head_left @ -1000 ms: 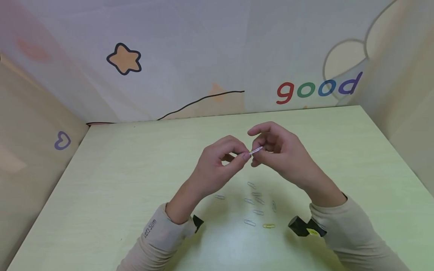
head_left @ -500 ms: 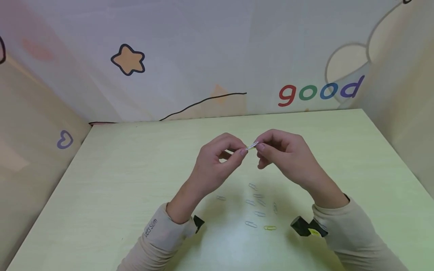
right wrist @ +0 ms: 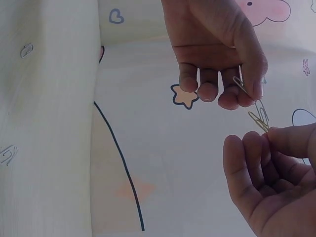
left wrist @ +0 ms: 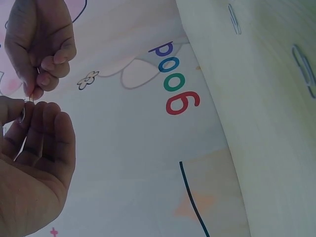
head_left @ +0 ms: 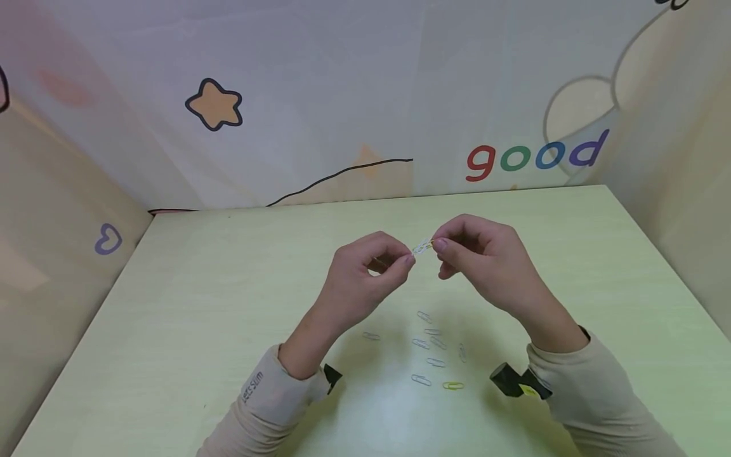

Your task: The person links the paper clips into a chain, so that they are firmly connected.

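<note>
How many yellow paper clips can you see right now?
2. One yellow paper clip lies on the table, near a silver clip; the other yellow clip is pinched by the right hand. More could be hidden in its grip.

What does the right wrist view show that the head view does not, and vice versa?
Only the right wrist view: a pink wall drawing, and a silver clip end on the palm side of the left hand.
Only the head view: the word "good" and a yellow clip lying on the table.
Both: the left hand and right hand pinching the held clips, and the orange star.
</note>
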A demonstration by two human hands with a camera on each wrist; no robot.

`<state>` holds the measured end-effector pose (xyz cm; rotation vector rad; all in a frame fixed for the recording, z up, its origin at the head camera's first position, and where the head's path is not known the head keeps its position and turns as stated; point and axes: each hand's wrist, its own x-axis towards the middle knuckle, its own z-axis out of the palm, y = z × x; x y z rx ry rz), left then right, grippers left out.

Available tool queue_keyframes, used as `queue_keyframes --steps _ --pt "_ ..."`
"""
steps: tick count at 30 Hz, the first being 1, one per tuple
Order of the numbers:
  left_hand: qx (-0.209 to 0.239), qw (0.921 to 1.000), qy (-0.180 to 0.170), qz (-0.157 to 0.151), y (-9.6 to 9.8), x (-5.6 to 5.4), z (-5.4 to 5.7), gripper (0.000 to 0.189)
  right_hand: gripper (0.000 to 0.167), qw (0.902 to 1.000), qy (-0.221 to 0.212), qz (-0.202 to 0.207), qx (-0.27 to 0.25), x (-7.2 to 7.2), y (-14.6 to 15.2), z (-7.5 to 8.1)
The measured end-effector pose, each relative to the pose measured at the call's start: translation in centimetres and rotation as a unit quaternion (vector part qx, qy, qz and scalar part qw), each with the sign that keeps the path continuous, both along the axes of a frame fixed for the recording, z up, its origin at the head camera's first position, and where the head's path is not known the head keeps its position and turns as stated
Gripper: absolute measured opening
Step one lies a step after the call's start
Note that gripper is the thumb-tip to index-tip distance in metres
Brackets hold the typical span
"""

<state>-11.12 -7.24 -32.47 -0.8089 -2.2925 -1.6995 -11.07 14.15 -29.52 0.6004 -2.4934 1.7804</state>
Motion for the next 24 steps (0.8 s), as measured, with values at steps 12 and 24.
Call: queue_keyframes --steps 12,24 --pt "-0.027 0.9995 -0.010 -0.011 -0.11 -0.18 -0.13 0.008 0.014 0.9998 -0.004 -0.018 -0.002 0.03 0.42 0.15" --pt "-0.066 0.9962 0.019 -0.054 -0.20 -0.02 0.09 0.011 0.011 0.9986 -0.015 -0.002 0.050 0.20 0.34 0.47"
